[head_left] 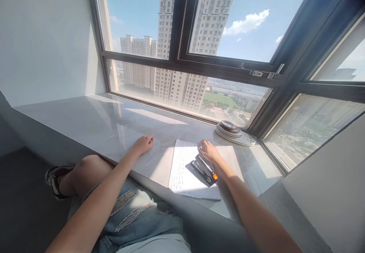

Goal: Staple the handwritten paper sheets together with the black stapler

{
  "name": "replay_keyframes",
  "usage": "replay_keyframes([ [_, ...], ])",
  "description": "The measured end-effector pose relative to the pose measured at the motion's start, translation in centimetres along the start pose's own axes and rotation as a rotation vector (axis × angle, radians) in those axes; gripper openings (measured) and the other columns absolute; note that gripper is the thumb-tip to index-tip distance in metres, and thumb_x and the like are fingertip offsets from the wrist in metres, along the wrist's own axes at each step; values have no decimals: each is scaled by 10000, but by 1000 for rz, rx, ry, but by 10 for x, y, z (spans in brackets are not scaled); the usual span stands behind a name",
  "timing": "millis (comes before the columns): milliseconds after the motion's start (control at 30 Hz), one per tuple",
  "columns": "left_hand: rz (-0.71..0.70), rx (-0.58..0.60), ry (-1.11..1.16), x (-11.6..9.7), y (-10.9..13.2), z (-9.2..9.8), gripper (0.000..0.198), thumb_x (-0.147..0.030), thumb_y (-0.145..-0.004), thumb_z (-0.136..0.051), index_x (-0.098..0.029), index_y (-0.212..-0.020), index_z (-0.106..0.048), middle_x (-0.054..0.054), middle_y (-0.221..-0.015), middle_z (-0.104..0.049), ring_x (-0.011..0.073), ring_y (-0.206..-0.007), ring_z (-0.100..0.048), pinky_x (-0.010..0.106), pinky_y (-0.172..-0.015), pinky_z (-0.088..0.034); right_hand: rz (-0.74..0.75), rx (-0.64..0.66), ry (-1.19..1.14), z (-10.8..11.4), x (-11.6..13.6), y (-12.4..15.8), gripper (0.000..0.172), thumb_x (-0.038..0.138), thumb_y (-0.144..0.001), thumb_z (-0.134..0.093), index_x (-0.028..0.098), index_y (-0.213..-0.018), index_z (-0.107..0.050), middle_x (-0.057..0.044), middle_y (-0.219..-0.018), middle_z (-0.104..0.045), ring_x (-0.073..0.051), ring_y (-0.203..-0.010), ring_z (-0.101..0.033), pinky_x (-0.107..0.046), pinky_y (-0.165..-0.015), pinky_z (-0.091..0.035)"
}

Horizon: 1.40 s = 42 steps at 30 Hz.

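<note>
A stack of white printed paper (182, 173) lies on the grey marble window ledge (94, 124). A black stapler with an orange tip (204, 168) rests on the paper. My right hand (208, 151) lies on the far end of the stapler, its fingers curled down over it and the paper's top edge. My left hand (143, 144) rests on the bare ledge to the left of the paper, fingers loosely curled under, holding nothing that I can see.
A pile of round plates or discs (234, 132) sits in the ledge's far right corner by the window frame (182, 65). My bent knee in torn denim shorts (134, 211) is below the ledge edge. White walls close both sides.
</note>
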<state>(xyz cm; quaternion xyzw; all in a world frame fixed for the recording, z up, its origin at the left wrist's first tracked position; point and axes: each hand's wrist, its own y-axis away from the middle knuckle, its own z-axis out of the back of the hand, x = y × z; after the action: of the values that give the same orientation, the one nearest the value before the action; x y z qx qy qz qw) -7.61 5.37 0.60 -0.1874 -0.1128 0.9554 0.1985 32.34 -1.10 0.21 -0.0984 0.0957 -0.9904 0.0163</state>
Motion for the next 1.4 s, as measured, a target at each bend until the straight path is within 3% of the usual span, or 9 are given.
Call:
replay_keyframes([
  [133,-15,-7,3,2,-1,-2,150,-169,-902,-453,-230,-859,-583,54,-813,-683,226,-780,-641,298,-667,-381,89,6,-20,-1,0,0,411,297,-1012,-400,217,-1389,-543,-142,-1461,-531,-268,-1290,-517,-387,-994,-426],
  [333,6,41,28,-1,2,3,181,-209,-928,-428,-230,-889,-603,60,-771,-667,227,-699,-620,306,-616,-372,248,47,4,-3,8,2,434,425,-1046,-356,282,-1399,-563,-93,-1528,-488,-263,-1342,-493,-447,-1086,-412],
  [567,-3,10,12,1,-1,0,176,-186,-906,-441,-235,-882,-608,51,-775,-669,230,-736,-626,305,-649,-384,95,213,84,-14,8,4,581,500,-1070,-150,335,-1619,-248,-70,-1698,-204,-310,-1564,-160,-683,-1177,-201],
  [767,-11,-7,12,4,-3,-4,168,-186,-902,-446,-234,-884,-606,48,-784,-676,231,-756,-639,302,-682,-396,-41,163,119,-7,1,14,558,417,-1065,-198,262,-1579,-352,-135,-1686,-216,-367,-1563,-126,-767,-1125,-184],
  [900,-16,-9,12,2,-2,-3,164,-174,-900,-448,-230,-871,-599,55,-805,-685,232,-779,-646,302,-685,-393,-135,-50,210,-5,8,9,507,272,-1025,-308,149,-1499,-439,-228,-1651,-253,-375,-1534,-214,-733,-1138,-203],
  [1000,-13,-7,13,0,0,-1,160,-166,-896,-445,-229,-859,-587,57,-819,-688,230,-786,-646,301,-685,-389,-46,-161,222,-8,14,2,485,169,-976,-327,116,-1427,-498,-243,-1590,-363,-326,-1481,-332,-596,-1187,-237],
  [1133,-16,-13,26,-1,1,1,170,-149,-891,-436,-226,-852,-582,56,-827,-688,227,-797,-647,297,-697,-394,47,-148,164,-21,17,0,471,223,-999,-294,107,-1381,-543,-226,-1495,-492,-292,-1426,-417,-442,-1165,-323],
  [1300,-10,3,46,0,2,-1,180,-148,-899,-429,-228,-871,-588,40,-792,-675,221,-735,-628,297,-668,-393,-143,-88,147,-30,16,-4,648,424,-1023,-324,1,-1510,-379,-280,-1621,-280,-379,-1516,-262,-498,-1177,-291],
  [1400,2,-10,45,0,2,-2,181,-133,-893,-438,-226,-875,-592,36,-789,-676,218,-737,-626,295,-682,-398,-113,-49,168,-27,15,-10,640,427,-1023,-352,36,-1530,-366,-278,-1621,-285,-375,-1528,-235,-508,-1177,-284],
])
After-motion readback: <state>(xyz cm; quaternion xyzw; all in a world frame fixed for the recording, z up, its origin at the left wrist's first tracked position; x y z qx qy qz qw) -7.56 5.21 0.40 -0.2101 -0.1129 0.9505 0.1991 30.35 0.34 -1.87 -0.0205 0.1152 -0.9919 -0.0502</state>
